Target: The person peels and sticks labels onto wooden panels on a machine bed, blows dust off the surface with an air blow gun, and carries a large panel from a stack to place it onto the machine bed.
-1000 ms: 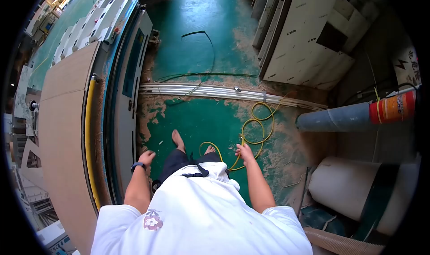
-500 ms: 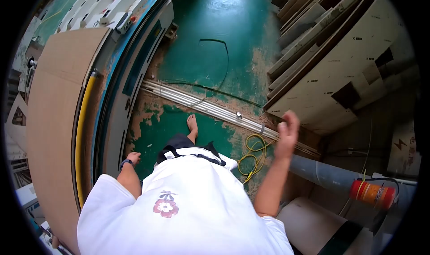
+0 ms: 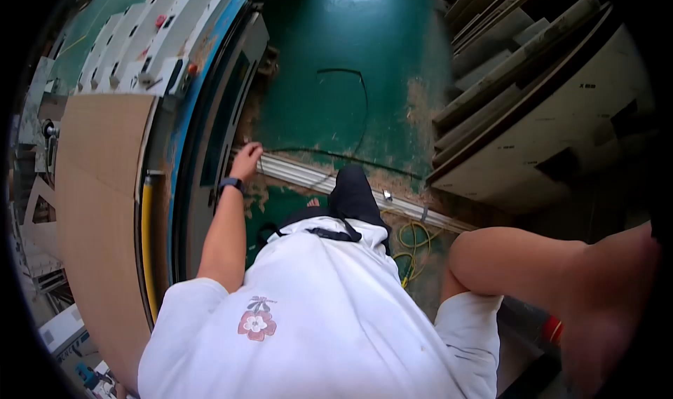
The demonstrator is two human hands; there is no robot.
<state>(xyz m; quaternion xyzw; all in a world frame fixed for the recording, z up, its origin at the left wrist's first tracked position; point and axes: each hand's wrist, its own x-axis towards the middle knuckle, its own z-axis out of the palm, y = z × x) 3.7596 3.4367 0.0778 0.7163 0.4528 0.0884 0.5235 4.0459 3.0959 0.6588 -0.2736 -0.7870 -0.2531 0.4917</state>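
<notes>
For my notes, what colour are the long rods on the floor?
The rods are white; head view shows them.

Two hands (image 3: 247, 160), one wristband (image 3: 231, 183), perhaps four pipes (image 3: 298, 174)

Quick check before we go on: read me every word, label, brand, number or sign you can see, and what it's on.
No text reads clearly.
Pale board at right: dark printed marks, too small and blurred to read.
White box at lower left: possible lettering, too blurred to read.
White shirt: tiny marks above the flower print, too small to read.
</notes>
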